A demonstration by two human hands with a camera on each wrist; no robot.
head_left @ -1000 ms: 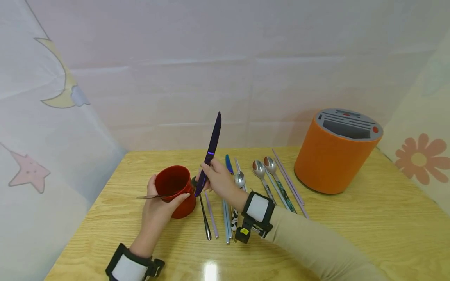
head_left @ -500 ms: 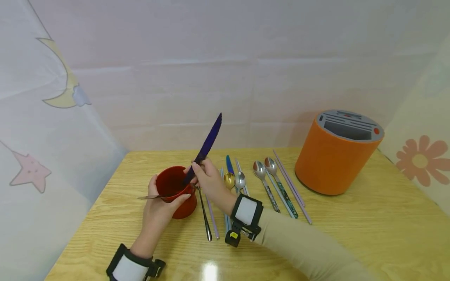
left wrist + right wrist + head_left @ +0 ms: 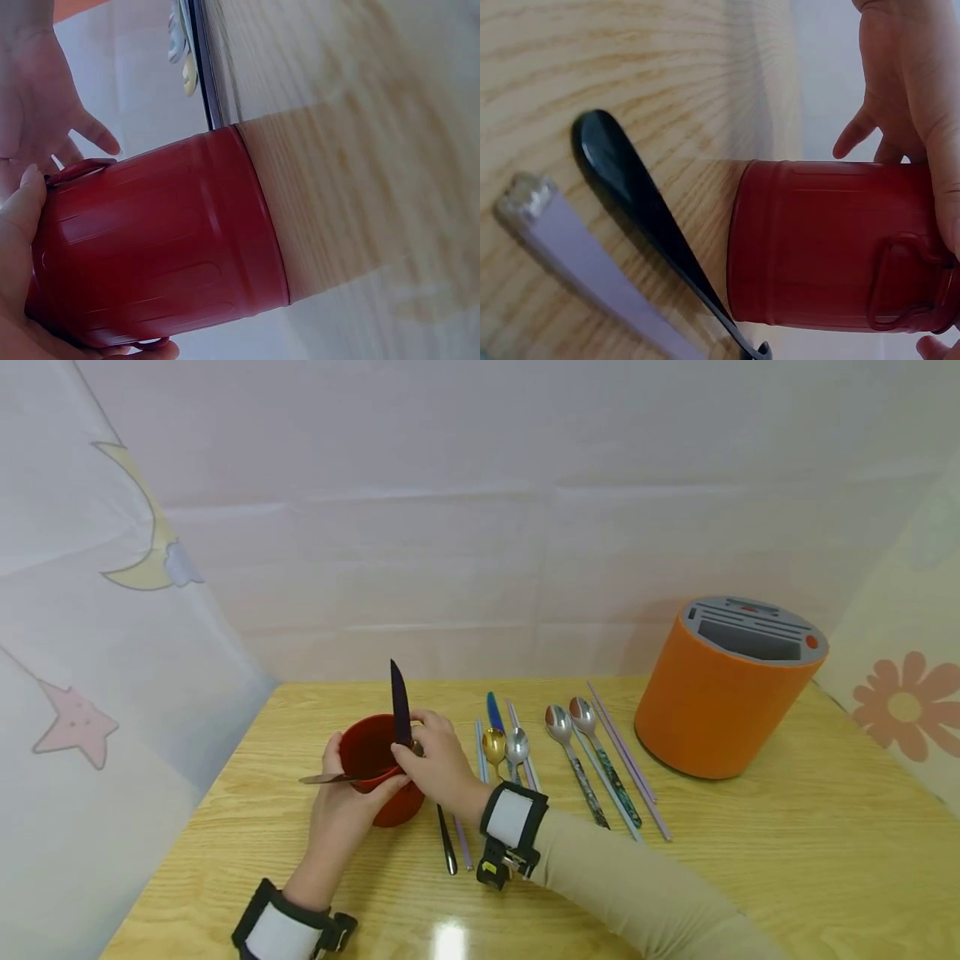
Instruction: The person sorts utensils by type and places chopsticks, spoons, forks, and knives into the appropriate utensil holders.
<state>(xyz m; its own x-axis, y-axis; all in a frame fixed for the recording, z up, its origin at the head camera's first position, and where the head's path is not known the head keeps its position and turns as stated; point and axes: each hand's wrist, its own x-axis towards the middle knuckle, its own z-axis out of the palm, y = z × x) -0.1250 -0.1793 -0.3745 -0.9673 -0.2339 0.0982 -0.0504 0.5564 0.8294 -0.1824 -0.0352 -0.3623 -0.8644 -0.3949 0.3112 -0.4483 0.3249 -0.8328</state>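
Holding knife upright in red cup, right hand

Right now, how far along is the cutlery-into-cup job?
Done: a spoon sticks out of the red cup.
In hand: right hand lowers the dark knife into it, handle first; left hand grips the cup.
Left: spoons and chopsticks lie on the table.

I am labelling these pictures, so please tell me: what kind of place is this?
Probably a staged recording corner, not a real kitchen: a wooden table stands enclosed by hung cloth sheets printed with a moon and a flower. Cutlery lies in a row beside an orange holder and a red cup.
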